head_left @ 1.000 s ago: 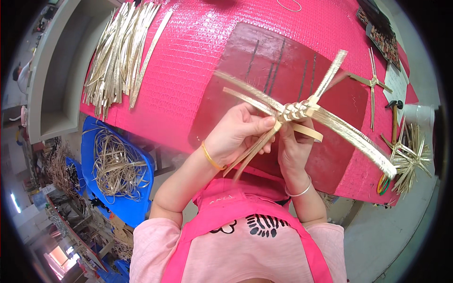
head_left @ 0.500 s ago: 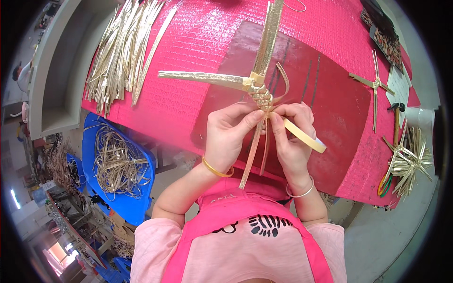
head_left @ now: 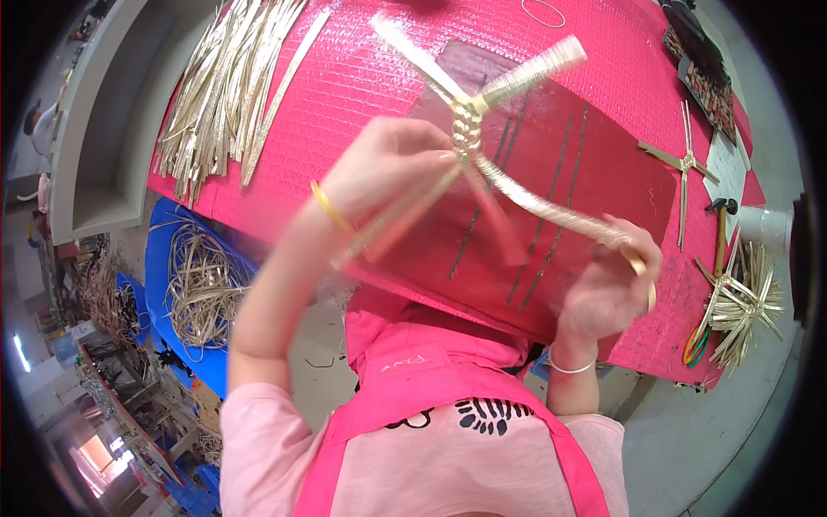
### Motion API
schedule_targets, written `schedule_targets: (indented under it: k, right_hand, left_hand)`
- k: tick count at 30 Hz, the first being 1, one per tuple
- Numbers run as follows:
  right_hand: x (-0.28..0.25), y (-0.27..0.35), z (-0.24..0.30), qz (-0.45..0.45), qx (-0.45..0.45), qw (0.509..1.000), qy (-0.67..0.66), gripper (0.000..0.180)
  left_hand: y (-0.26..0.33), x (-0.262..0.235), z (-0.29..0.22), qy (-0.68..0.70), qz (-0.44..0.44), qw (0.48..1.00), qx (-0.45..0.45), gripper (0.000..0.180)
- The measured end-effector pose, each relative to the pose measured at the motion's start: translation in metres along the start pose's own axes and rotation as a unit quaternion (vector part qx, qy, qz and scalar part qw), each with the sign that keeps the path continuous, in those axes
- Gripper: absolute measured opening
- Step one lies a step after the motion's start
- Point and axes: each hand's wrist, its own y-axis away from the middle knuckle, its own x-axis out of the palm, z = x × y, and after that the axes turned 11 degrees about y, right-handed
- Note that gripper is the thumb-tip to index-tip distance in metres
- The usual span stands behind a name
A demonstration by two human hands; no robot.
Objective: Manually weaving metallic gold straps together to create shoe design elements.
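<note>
A short gold braid (head_left: 466, 131) is up over the dark red board (head_left: 564, 185), with two bundles of gold strips fanning from its far end, each bound in pale tape. My left hand (head_left: 388, 164) is closed, pinching the near end of the braid between thumb and fingers. Loose strips, blurred by motion, hang below that pinch. Out to the right, my right hand (head_left: 607, 280) is closed on a gold strip (head_left: 551, 209) that runs from the braid. A pale yellow tape roll (head_left: 639, 267) sits around its fingers, partly hidden.
Loose gold strips (head_left: 220, 95) lie at the table's far left. Below them, a blue bin (head_left: 159, 276) holds tangled strips. On the right are a gold strip cross (head_left: 687, 162), a hammer (head_left: 720, 237) and a cluster of finished-looking crossed strips (head_left: 754, 297). Pink sheeting (head_left: 345, 112) covers the table.
My right hand has moved right and down from the braid, drawing a strip out. My left hand has shifted up and left. The braid has turned, its taped bundles swinging clockwise.
</note>
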Motion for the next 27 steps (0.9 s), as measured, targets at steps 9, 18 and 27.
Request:
schedule_targets:
  k: [9,18,27]
  right_hand:
    - [0.031,0.011,0.016,0.206,0.151,0.964,-0.076,0.046]
    - [0.02,-0.005,0.003,0.43,-0.08,0.857,0.272,0.009]
    - [0.087,-0.034,-0.045,0.563,-0.088,0.764,0.302,0.017]
  left_hand:
    - [0.031,0.053,-0.006,-0.129,0.11,0.985,0.022,0.03]
    - [0.054,0.043,0.024,-0.216,-0.076,0.964,0.135,0.007]
    - [0.023,0.025,0.067,-0.309,-0.182,0.902,0.242,0.016]
